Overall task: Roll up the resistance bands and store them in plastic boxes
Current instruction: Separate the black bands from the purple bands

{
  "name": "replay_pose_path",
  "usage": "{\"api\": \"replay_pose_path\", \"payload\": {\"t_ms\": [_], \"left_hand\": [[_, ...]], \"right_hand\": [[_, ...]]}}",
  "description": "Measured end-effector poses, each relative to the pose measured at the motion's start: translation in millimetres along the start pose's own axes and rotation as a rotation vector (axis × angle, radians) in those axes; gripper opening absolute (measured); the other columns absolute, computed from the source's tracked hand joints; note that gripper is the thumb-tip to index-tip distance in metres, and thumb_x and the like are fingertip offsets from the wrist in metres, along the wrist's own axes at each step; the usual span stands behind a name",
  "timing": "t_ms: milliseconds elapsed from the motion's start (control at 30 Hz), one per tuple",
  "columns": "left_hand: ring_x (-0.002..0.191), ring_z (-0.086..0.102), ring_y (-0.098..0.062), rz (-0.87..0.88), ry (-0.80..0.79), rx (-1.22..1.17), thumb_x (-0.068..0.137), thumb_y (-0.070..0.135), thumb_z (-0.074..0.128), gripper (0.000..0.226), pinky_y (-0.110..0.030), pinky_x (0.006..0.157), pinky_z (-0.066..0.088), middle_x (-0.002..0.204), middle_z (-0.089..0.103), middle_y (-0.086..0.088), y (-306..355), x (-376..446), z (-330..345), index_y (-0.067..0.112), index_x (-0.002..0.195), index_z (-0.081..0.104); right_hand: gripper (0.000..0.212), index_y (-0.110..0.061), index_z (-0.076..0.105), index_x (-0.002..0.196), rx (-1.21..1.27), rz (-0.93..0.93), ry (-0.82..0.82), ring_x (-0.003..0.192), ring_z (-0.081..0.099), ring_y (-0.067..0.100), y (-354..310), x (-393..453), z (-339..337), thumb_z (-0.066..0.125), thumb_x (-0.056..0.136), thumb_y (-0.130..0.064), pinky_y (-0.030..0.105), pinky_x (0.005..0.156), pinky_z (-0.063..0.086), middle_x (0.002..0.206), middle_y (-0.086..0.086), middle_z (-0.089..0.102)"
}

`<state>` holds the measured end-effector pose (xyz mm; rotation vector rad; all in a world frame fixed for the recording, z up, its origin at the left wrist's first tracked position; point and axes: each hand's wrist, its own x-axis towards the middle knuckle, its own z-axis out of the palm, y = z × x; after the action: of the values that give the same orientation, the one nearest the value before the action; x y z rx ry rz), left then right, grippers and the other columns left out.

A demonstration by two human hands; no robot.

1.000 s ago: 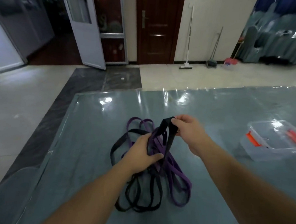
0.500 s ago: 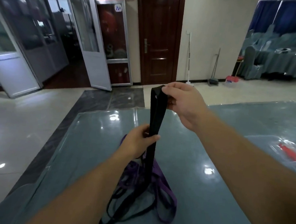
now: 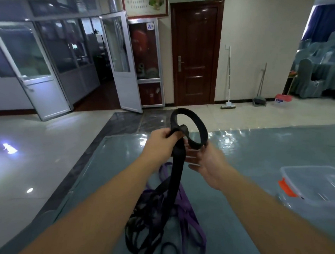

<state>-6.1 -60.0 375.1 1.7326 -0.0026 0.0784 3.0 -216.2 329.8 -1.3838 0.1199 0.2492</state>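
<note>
**First Loop of the Black Band Formed Above the Counter**

A black resistance band (image 3: 176, 178) was held up off the counter (image 3: 246, 200), its long axis running almost straight down from the hands to the tangle below. Its upper end had been turned over into a single round loop (image 3: 190, 128), which stood above and between the two hands. The left hand (image 3: 162, 144) was closed around the band at the point where the loop crossed back on itself, with the fingers curled about the strap. The right hand (image 3: 203, 162) was seen with its fingers spread and mostly straight, laid against the lower right of the loop and just beside the hanging strap; no firm grip by it could be made out.

The rest of the black band hung down into a heap on the counter, mixed with purple bands (image 3: 188, 218), directly below and nearer to the body than the hands. A clear plastic box (image 3: 316, 187) with orange clasps was set well apart to the right, on the right hand's side.

The rolling was judged to be only begun. The next turn was thought to depend on strap being drawn upward along that vertical line, with the pinch point kept fixed by the left hand. Snagging in the purple bands was considered a risk.
</note>
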Motion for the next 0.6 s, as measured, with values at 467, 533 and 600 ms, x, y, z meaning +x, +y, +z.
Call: {"api": "replay_pose_path", "payload": {"t_ms": [467, 533, 600], "left_hand": [[0.073, 0.076, -0.024, -0.311, 0.229, -0.452, 0.105, 0.021, 0.062, 0.028, -0.036, 0.077, 0.066, 0.081, 0.078, -0.014, 0.9, 23.8, -14.2, -0.005, 0.113, 0.068], [0.069, 0.077, -0.022, -0.364, 0.217, -0.454, 0.106, 0.028, 0.061, 0.032, -0.033, 0.071, 0.066, 0.083, 0.079, -0.014, -9.6, 26.1, -20.5, -0.002, 0.115, 0.067], [0.082, 0.079, -0.027, -0.423, 0.183, -0.459, 0.108, 0.04, 0.054, 0.043, -0.038, 0.082, 0.066, 0.091, 0.081, -0.017, -21.5, 28.0, -26.3, 0.0, 0.116, 0.066]], "right_hand": [[0.014, -0.006, 0.07, 0.107, -0.061, -0.082, -0.288, 0.09, 0.077, 0.012, 64.2, -0.1, 2.8, 0.066, 0.097, 0.002, 0.018, 0.078, 0.057, 0.096, 0.003, 0.081], [0.012, -0.005, 0.071, 0.105, -0.142, -0.094, -0.284, 0.089, 0.078, 0.017, 60.2, 1.4, 2.2, 0.067, 0.096, 0.002, 0.02, 0.078, 0.058, 0.095, 0.008, 0.081], [0.012, -0.001, 0.073, 0.106, -0.186, -0.103, -0.297, 0.091, 0.078, 0.023, 55.3, 3.2, 3.8, 0.068, 0.096, 0.001, 0.024, 0.08, 0.06, 0.1, 0.017, 0.08]]}}
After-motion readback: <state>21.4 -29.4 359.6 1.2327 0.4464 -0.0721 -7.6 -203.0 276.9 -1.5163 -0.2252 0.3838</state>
